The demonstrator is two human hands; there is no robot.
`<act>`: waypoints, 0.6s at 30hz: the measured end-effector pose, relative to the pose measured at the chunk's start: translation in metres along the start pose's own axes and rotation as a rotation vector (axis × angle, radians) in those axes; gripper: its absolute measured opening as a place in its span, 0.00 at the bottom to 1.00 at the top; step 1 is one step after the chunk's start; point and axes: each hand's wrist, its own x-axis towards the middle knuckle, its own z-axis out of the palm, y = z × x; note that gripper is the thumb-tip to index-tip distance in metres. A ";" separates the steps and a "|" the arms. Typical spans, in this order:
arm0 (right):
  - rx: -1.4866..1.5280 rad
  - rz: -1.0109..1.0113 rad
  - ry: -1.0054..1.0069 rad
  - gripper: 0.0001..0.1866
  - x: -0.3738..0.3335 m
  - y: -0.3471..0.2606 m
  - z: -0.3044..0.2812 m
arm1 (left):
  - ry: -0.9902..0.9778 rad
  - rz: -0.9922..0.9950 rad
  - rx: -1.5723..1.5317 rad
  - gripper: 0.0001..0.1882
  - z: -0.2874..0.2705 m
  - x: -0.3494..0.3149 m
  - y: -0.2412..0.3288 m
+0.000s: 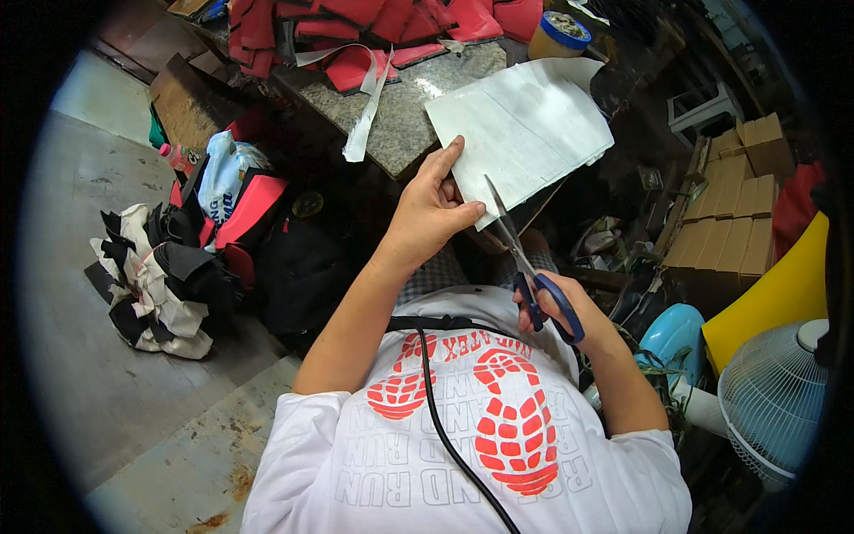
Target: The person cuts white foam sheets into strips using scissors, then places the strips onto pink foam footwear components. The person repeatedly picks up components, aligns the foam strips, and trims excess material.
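A stack of thin white sheets, perhaps cloth or paper, lies partly on the stone-topped table, its near end jutting past the edge. My left hand pinches the near left edge of these sheets, thumb on top. In my right hand is a pair of scissors with dark blue handles, fingers through the loops. Their blades point up and left, tips over the near part of the sheets by my left thumb. The blades look nearly closed; whether they touch the sheets I cannot tell.
On the speckled tabletop lie red padded pieces, a white strip and a blue-lidded jar. Scraps heap on the floor at left. Cardboard pieces and a fan stand at right. A black cord crosses my shirt.
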 end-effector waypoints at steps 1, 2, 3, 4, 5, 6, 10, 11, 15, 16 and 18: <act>-0.005 0.013 -0.002 0.30 0.002 0.000 0.003 | 0.004 -0.008 -0.006 0.44 0.001 -0.001 0.000; 0.066 0.012 0.021 0.12 0.002 -0.001 0.004 | 0.010 -0.017 -0.012 0.45 0.001 -0.002 0.000; 0.011 0.019 0.051 0.12 0.004 -0.001 0.006 | 0.004 -0.029 -0.023 0.44 0.002 -0.004 0.000; -0.025 0.009 0.063 0.12 0.004 -0.001 0.007 | -0.002 -0.041 -0.035 0.44 0.003 -0.005 0.001; -0.057 0.002 0.072 0.12 0.004 -0.001 0.007 | -0.013 -0.047 -0.051 0.44 0.003 -0.006 0.003; -0.068 -0.017 0.064 0.18 0.004 0.000 0.008 | -0.016 -0.054 -0.045 0.44 0.004 -0.007 0.004; -0.026 -0.041 0.064 0.30 0.000 0.001 0.012 | -0.020 -0.050 -0.045 0.44 0.006 -0.007 0.008; 0.000 -0.037 0.075 0.30 -0.002 0.001 0.013 | -0.021 -0.045 -0.047 0.44 0.007 -0.007 0.008; 0.096 -0.020 0.086 0.30 -0.008 0.000 0.017 | 0.002 -0.065 -0.024 0.46 0.005 -0.007 0.006; 0.093 -0.009 0.089 0.30 -0.008 -0.001 0.018 | 0.004 -0.065 -0.030 0.46 0.005 -0.007 0.005; 0.082 -0.008 0.100 0.30 -0.006 -0.002 0.018 | -0.005 -0.080 -0.038 0.47 0.004 -0.007 0.004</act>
